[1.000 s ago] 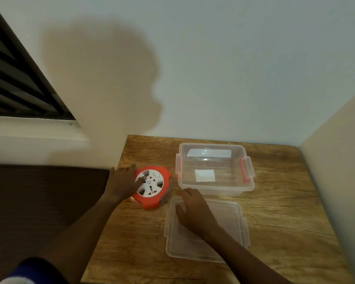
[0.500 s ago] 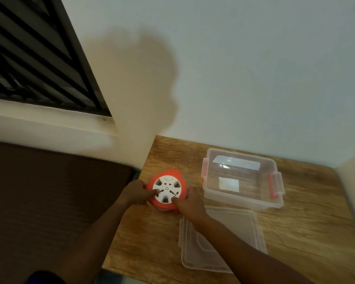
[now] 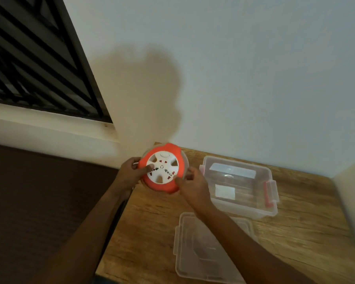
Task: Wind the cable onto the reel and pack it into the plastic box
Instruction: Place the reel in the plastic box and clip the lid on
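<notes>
Head view shows the orange reel held between both hands above the left end of the wooden surface. The left hand grips its rim, thumb on the white face; the right hand pinches the opposite edge. No loose cable is visible, so winding seems done. The plastic box stands open beside it, the lid off: packing is left.

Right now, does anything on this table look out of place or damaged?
Nothing stands out. Both hands, left and right, hold the orange cable reel beside the open plastic box; its lid lies flat in front.
</notes>
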The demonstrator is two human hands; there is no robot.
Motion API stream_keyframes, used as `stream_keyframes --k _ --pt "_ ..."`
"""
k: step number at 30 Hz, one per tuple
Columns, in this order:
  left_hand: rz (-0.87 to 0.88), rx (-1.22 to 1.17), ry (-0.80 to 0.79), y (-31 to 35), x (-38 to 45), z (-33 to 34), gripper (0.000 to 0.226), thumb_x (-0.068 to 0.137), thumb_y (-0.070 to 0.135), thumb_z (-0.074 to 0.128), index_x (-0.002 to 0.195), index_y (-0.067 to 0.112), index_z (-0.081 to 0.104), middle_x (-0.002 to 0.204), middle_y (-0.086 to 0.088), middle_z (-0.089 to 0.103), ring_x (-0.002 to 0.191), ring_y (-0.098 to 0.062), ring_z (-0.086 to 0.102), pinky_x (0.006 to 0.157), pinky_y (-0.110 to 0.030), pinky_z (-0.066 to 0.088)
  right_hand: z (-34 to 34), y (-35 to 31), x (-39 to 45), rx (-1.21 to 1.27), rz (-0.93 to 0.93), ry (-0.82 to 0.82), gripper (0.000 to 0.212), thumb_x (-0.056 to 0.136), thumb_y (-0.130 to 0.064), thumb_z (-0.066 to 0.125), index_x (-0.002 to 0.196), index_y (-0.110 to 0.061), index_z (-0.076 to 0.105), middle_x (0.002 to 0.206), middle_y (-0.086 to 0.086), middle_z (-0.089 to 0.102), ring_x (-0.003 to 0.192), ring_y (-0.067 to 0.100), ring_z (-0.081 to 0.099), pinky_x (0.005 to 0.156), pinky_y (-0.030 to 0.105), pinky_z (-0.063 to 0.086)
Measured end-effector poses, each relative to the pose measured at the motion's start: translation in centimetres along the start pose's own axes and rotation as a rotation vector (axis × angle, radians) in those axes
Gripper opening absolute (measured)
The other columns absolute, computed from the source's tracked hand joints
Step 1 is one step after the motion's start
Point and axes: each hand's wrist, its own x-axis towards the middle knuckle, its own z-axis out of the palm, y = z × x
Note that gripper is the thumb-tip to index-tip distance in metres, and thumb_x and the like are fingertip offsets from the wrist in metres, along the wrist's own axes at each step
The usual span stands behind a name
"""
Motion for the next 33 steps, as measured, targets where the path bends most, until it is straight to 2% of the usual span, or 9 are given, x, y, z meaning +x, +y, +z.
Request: stream_keyframes --k 4,8,11,13,17,22,25,28,33 --pt "0.091 -0.050 -0.026 3.4 -0.1 3.1 0.040 0.086 0.020 0.081 0.122 0.022 0.063 0.105 -0.001 0.080 0.100 -0.027 0.075 0.086 -0.053 0.060 -3.9 -2.2 1.1 -0.012 -0.076 0.126 0.033 0.084 -0.035 0.071 0.108 -0.037 0.047 0.091 -0.023 0.055 0.085 0.005 0.062 0.055 0.013 0.052" --pt "0.143 -0.096 -0.080 5.8 0.1 7.7 0.029 0.089 0.007 0.075 0.111 0.024 0.069 0.095 -0.001 0.080 0.089 -0.027 0.069 0.070 -0.042 0.053 -9.0 -2.3 2.2 -0.018 -0.091 0.220 0.037 0.085 -0.036 0.067 0.119 -0.030 0.052 0.097 -0.016 0.058 0.084 0.003 0.060 0.052 0.009 0.044" --pt "0.162 -0.032 -0.144 6.9 0.3 11.7 0.037 0.091 0.006 0.073 0.125 0.017 0.066 0.100 -0.003 0.079 0.075 -0.017 0.070 0.051 -0.029 0.054 -12.7 -1.4 2.5 -0.021 -0.063 0.300 0.044 0.085 -0.033 0.067 0.126 -0.022 0.053 0.104 -0.008 0.060 0.090 0.007 0.060 0.060 0.015 0.050" --pt "0.160 0.009 -0.170 7.2 0.4 14.3 0.043 0.092 0.004 0.071 0.133 0.009 0.061 0.111 -0.012 0.075 0.074 -0.014 0.070 0.047 -0.023 0.052 -15.0 -0.8 2.6 -0.023 -0.034 0.331 0.046 0.085 -0.032 0.068 0.127 -0.020 0.054 0.105 -0.005 0.062 0.092 0.011 0.062 0.067 0.023 0.056" --pt "0.124 0.086 -0.190 7.1 0.2 19.4 0.046 0.092 0.006 0.070 0.136 0.009 0.058 0.124 -0.016 0.070 0.098 -0.029 0.070 0.054 -0.025 0.058 -19.1 1.0 2.6 -0.028 0.055 0.341 0.042 0.084 -0.028 0.071 0.123 -0.018 0.056 0.104 0.001 0.067 0.088 0.014 0.066 0.070 0.032 0.060" --pt "0.040 0.195 -0.251 5.8 -0.7 23.4 0.045 0.092 0.004 0.067 0.135 0.011 0.059 0.118 -0.013 0.070 0.083 -0.020 0.071 0.053 -0.028 0.059 -22.8 3.7 2.2 -0.067 0.108 0.280 0.034 0.079 -0.018 0.075 0.111 -0.013 0.063 0.099 0.001 0.069 0.083 0.009 0.066 0.053 0.017 0.051" --pt "0.001 0.209 -0.274 4.4 -1.5 24.2 0.034 0.090 -0.002 0.063 0.123 0.008 0.067 0.106 -0.014 0.075 0.079 -0.025 0.076 0.049 -0.030 0.059 -23.7 5.0 1.5 -0.078 0.148 0.260 0.036 0.078 -0.017 0.076 0.110 -0.011 0.062 0.097 0.003 0.068 0.082 0.011 0.067 0.058 0.023 0.055" --pt "0.021 0.198 -0.296 2.6 -1.5 24.2 0.028 0.088 -0.008 0.060 0.107 0.004 0.076 0.100 -0.016 0.078 0.087 -0.032 0.078 0.067 -0.045 0.066 -23.8 6.5 0.6 -0.168 0.172 0.209 0.040 0.077 -0.024 0.077 0.112 -0.013 0.062 0.095 0.001 0.068 0.083 0.013 0.068 0.070 0.034 0.060" --pt "-0.094 0.127 -0.354 0.8 -1.7 24.3 0.028 0.094 0.005 0.056 0.110 0.021 0.072 0.091 0.002 0.082 0.083 -0.019 0.080 0.061 -0.033 0.063 -23.4 7.1 0.3 -0.457 0.100 0.184 0.038 0.076 -0.032 0.078 0.107 -0.016 0.063 0.088 -0.005 0.069 0.068 0.001 0.060 0.054 0.019 0.048"
